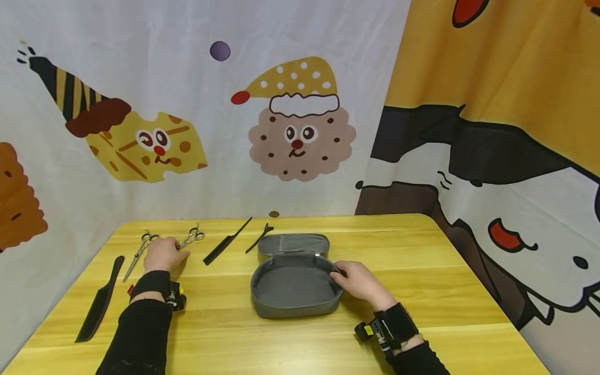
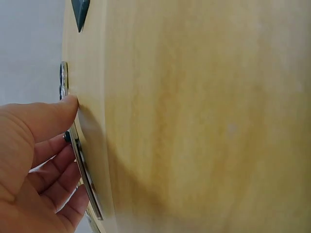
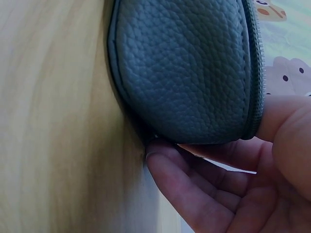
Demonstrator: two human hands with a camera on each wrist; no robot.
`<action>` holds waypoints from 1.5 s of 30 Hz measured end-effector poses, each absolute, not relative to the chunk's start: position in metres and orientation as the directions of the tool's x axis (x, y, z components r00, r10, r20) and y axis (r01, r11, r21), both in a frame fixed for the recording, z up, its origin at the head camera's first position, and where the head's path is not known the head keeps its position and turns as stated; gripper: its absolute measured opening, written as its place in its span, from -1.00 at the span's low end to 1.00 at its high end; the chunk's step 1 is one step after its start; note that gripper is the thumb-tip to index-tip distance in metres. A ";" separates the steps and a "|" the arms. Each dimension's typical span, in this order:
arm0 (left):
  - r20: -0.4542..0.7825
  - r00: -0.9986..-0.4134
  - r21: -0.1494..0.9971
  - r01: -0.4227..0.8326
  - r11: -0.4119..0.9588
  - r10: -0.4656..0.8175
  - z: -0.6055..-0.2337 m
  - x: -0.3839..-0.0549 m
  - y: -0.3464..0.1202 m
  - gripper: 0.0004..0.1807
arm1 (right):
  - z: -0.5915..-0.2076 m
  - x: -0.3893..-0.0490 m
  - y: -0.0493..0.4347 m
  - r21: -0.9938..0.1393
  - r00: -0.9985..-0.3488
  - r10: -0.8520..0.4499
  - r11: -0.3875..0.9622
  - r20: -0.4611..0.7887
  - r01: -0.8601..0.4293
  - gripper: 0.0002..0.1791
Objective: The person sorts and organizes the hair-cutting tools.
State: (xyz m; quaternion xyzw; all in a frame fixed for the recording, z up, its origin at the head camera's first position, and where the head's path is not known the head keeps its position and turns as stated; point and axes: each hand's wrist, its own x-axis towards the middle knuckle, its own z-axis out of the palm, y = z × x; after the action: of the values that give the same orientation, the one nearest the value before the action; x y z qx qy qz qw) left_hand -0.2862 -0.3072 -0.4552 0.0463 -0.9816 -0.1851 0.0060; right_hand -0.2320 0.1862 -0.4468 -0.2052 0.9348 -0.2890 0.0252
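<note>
On the left of the table, my left hand [image 1: 162,255] grips a pair of silver scissors [image 1: 193,236]. Their finger rings show past the hand, while the blades are mostly hidden in the head view. In the left wrist view, the thumb and curled fingers [image 2: 63,191] lie along the scissors [image 2: 83,167], close to the tabletop. Near the middle stands an unzipped grey case [image 1: 300,308], its lid folded back and no contents visible. My right hand [image 1: 360,281] pinches the case's right wall, thumb inside the rim; in the right wrist view its fingers touch the pebbled side [image 3: 189,73].
Another pair of scissors [image 1: 137,255] lies left of my left hand, with a wide black comb [image 1: 100,307] nearer the front. Between the left hand and the case lie a black tail comb [image 1: 225,246] and a black hair clip [image 1: 259,238]. A printed curtain [image 1: 225,156] hangs behind the table.
</note>
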 end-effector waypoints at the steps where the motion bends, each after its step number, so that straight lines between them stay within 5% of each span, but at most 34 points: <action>1: -0.005 -0.995 0.365 -0.094 0.926 -0.099 -0.456 -0.287 -0.307 -0.64 | -0.447 -0.232 0.186 -0.549 -0.915 -0.398 0.750 0.072 -0.370 -0.77; 29: -0.100 -0.983 0.399 -0.179 0.899 -0.151 -0.454 -0.290 -0.304 -0.68 | -0.446 -0.232 0.186 -0.552 -0.916 -0.394 0.750 0.070 -0.365 -0.75; 45: -0.158 -0.981 0.307 -0.155 0.939 -0.110 -0.447 -0.290 -0.298 -0.80 | -0.448 -0.233 0.187 -0.551 -0.911 -0.404 0.744 0.081 -0.379 -0.73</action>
State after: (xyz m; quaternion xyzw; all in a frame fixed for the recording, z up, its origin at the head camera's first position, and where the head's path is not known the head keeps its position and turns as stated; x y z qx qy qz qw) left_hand -0.2897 -0.2984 -0.4469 0.0676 -0.9821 -0.1612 -0.0695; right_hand -0.2327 0.1871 -0.4475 -0.2096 0.9334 -0.2904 0.0216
